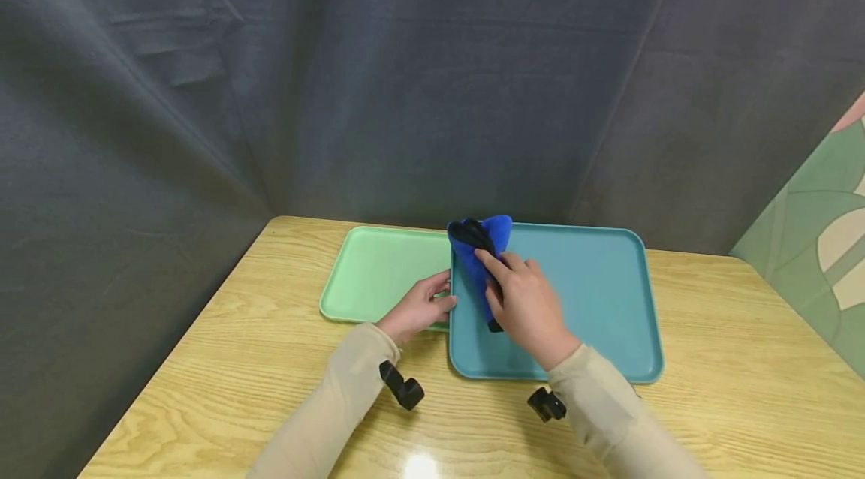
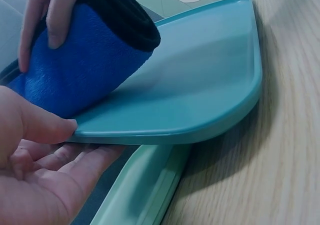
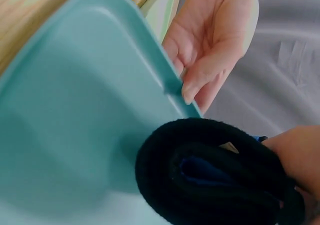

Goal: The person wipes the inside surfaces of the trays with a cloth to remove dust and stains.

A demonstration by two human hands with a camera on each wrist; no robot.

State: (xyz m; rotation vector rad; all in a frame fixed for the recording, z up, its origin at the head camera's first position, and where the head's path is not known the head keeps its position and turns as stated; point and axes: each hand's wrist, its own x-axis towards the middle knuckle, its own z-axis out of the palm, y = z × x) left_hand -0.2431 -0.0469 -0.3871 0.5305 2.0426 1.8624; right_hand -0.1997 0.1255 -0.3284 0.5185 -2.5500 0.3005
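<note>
Nearest, the left sleeve (image 1: 317, 411) is entering from about 7 o'clock and the right sleeve (image 1: 618, 419) from about 5 o'clock, each carrying a small black device (image 1: 405, 389) at the wrist. Beyond the sleeves, the left hand (image 1: 417, 308) is pinching the rim of the blue tray (image 1: 595, 299) at its 9 o'clock side, the thumb lying on top and the other fingers reaching underneath. The right hand (image 1: 528, 305) is clamping its fingers and thumb on the blue cloth (image 1: 466, 257), a folded or rolled piece with black edging. The cloth is resting on the blue tray towards its 10 o'clock corner, standing partly up from the surface, and its far end is poking slightly past the far rim. At the tray's 9 o'clock side, the light green tray (image 1: 381, 269) is lying partly under the blue one; whether the two are touching is hard to tell. The wood-grained counter (image 1: 236, 329) is carrying both trays and is reflecting a bright spot at 6 o'clock. Farthest off, a dark grey curtain (image 1: 432, 88) is hanging across 12 o'clock, and a leaf-patterned surface (image 1: 797, 239) is showing at 3 o'clock.
</note>
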